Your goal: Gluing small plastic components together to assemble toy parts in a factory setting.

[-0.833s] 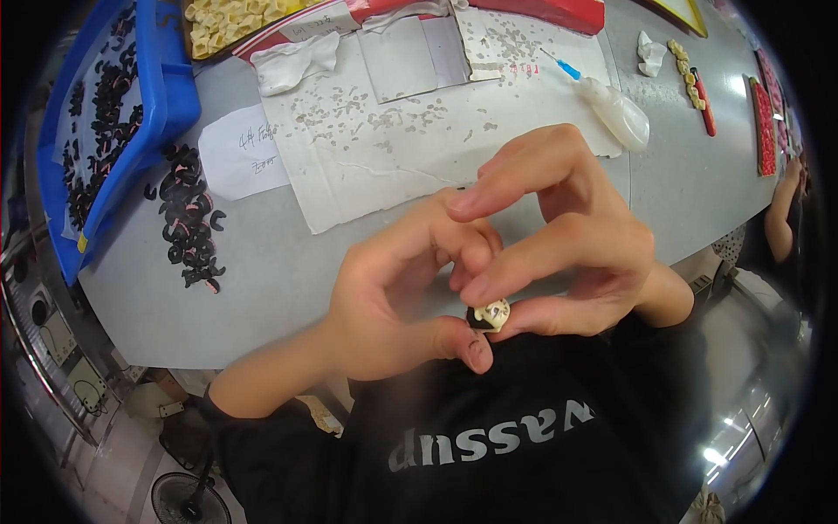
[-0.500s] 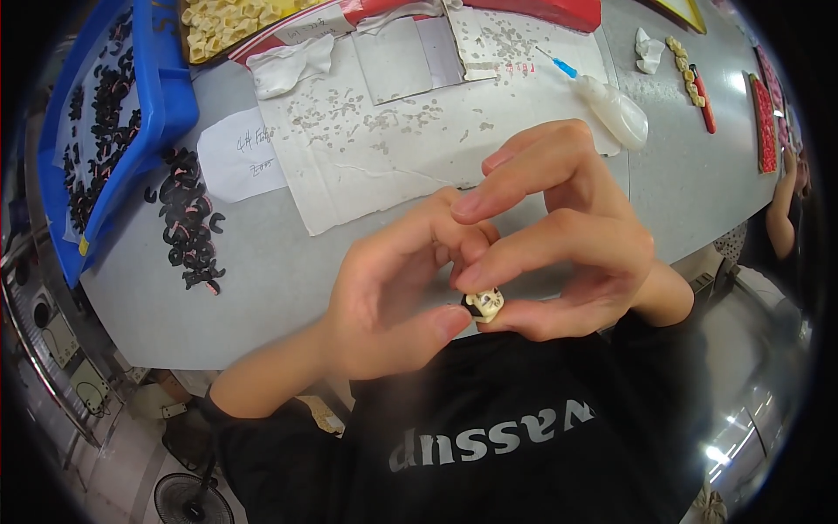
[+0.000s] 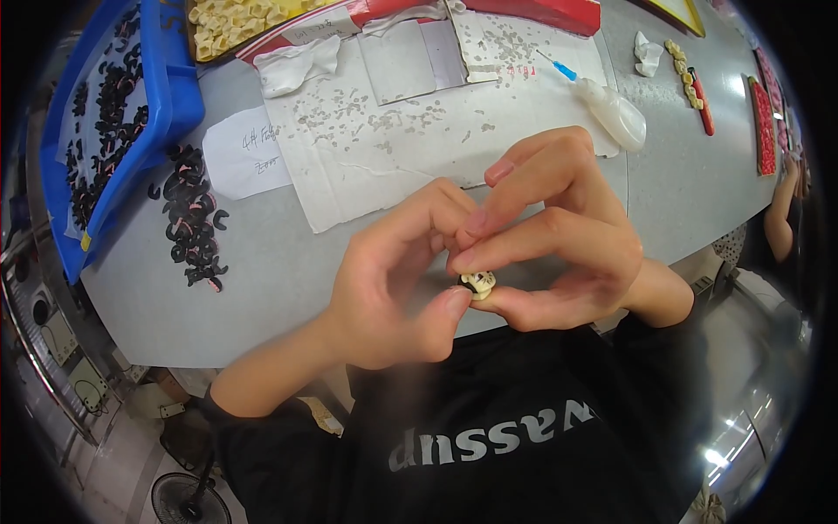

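A tiny cream-coloured animal head (image 3: 479, 283) with dark face marks and a black part on its left side sits between my two hands, in front of my chest. My right hand (image 3: 572, 236) pinches it between thumb and fingers. Close against its left side is my left hand (image 3: 388, 284), curled, with the thumb tip at the piece. The left fingertips are partly hidden behind the right fingers, so what they grip there does not show fully.
Black curved pieces (image 3: 194, 227) with pink parts lie left, beside a blue bin (image 3: 166, 96) of similar ones. White cardboard (image 3: 336, 188) carries small grey bits. A translucent squeeze bottle (image 3: 615, 113) with blue needle tip lies right. Cream pieces (image 3: 236, 26) fill a tray; another person's arm (image 3: 779, 210) shows far right.
Both hands and the small head have shifted slightly up and left. The head has turned a little, and my right index fingertip has come down closer to the left fingers.
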{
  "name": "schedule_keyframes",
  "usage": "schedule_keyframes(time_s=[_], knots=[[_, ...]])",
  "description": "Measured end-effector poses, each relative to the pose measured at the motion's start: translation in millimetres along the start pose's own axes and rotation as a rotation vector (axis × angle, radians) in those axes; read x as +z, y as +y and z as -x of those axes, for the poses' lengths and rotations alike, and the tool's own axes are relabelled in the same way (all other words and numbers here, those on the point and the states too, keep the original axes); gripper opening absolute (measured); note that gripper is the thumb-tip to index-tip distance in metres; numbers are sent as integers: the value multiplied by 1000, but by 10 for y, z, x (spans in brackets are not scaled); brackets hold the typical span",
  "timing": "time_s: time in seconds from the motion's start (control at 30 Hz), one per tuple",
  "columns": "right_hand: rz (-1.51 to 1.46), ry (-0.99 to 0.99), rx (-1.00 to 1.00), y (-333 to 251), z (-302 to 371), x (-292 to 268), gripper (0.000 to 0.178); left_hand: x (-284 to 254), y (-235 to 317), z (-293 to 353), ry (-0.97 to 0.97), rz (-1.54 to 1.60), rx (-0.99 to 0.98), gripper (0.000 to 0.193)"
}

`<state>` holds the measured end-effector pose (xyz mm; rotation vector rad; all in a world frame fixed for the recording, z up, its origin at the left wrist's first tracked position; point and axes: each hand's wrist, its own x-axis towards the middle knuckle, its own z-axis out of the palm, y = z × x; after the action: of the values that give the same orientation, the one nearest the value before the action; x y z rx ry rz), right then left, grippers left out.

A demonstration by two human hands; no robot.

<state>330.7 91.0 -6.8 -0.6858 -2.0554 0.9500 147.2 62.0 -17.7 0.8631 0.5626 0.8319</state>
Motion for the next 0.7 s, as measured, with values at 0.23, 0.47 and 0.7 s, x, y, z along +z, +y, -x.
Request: schedule_keyframes(time_s=[0.23, 0.47, 0.7], knots=[[33, 16, -32, -5, -45, -39, 25, -58, 0, -46, -48, -116, 87, 30], [-57, 89, 0, -84, -50, -89, 23, -95, -51, 16, 28, -252, 92, 26], [120, 231, -51, -168, -69, -216, 29, 81, 194, 51, 250, -591, 432, 20]])
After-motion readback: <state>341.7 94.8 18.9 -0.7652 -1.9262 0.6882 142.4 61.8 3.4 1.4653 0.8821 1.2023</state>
